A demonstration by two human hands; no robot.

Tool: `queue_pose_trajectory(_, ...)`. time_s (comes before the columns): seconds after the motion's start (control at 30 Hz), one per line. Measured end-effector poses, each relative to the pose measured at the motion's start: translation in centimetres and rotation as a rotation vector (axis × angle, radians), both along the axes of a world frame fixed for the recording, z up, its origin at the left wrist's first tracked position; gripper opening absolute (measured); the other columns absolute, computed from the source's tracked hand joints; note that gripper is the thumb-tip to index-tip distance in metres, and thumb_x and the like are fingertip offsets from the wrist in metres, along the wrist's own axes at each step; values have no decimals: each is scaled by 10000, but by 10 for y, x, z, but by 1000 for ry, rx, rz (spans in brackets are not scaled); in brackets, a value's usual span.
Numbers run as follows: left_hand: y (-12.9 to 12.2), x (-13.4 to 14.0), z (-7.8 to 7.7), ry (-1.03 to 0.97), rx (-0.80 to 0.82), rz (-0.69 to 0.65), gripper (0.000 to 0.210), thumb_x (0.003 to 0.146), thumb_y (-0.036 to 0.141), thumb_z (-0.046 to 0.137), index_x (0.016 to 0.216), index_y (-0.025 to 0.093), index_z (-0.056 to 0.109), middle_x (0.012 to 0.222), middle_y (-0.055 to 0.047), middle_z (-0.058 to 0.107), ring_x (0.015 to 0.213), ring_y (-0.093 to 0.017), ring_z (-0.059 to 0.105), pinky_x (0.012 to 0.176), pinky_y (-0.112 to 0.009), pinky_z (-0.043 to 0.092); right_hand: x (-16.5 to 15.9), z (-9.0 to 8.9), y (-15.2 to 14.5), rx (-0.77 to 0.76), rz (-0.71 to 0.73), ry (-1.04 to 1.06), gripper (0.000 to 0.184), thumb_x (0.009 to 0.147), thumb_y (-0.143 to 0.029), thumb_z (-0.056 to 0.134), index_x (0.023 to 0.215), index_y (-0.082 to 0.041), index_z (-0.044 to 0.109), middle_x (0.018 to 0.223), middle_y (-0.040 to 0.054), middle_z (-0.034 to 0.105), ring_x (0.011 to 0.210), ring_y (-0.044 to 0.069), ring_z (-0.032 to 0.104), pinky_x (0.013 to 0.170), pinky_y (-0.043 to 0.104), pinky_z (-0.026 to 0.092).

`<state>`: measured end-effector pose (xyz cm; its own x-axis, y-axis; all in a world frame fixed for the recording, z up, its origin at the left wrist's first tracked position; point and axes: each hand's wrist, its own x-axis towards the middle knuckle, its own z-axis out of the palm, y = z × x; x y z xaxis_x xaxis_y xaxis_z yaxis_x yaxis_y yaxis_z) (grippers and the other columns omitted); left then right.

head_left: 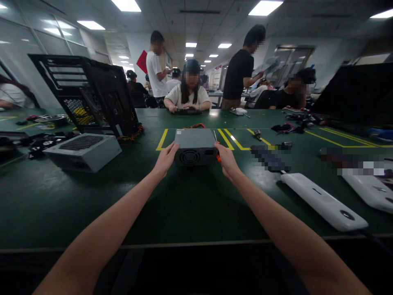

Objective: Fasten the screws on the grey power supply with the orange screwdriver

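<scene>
In front of me, a grey metal computer power supply (195, 139) is gripped between both hands, its fan grille side towards me. My left hand (167, 157) closes on its left edge, thumb at the upper corner. On the opposite edge, my right hand (225, 157) is closed too. Beside the right fingers an orange-handled screwdriver (218, 158) shows partly, its thin shaft pointing up; the fingers hide most of it. Orange and dark wires (196, 125) come out behind the power supply. Whether the unit touches the table is hard to tell.
A second power supply (89, 151) lies at left before a black computer case (92, 94). White power banks (322, 200) rest on the green table (196, 213) at right, near cables (288, 128) and small metal parts (257, 134). A person (190, 88) sits opposite.
</scene>
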<state>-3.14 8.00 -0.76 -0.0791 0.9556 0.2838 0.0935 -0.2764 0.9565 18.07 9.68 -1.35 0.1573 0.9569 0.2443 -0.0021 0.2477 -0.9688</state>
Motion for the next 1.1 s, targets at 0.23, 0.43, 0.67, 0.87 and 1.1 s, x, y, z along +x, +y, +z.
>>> queue_pose_trajectory(0.23,-11,2,-7,80,-43,-47,531,769,545,494,1163,196,559,1145,-86,600,1049,-232,542,879,-364,431,9,-4,-8,-68,39,3,270,698,-451,553,694,-191,626,692,6,637,679,154,570,634,265,439)
queue_pose_trajectory(0.43,-23,-2,1,189,-45,-28,521,798,534,451,1182,191,531,1152,-89,581,1024,-222,540,869,-348,423,7,-2,-19,-33,58,-53,326,743,-469,502,759,-183,658,796,38,655,758,174,594,713,305,465)
queue_pose_trajectory(0.67,-60,-4,24,902,365,94,240,847,350,433,862,190,611,858,-37,570,780,-154,537,686,-267,425,29,38,-45,210,-222,-168,404,714,-257,530,1117,-246,565,1166,42,516,870,174,548,678,308,473)
queue_pose_trajectory(0.87,-64,2,0,1218,257,-221,243,850,228,420,990,233,619,1003,-33,588,872,-175,556,700,-270,430,31,49,-125,265,-12,-160,407,780,-226,519,1177,-287,454,1146,42,548,745,134,537,452,213,407)
queue_pose_trajectory(1.1,-54,0,-6,1245,335,-302,264,868,229,408,1029,237,618,1007,-38,591,923,-175,552,726,-269,434,18,14,-170,178,18,-141,364,821,-275,503,1176,-280,422,1146,64,558,695,131,541,447,230,428)
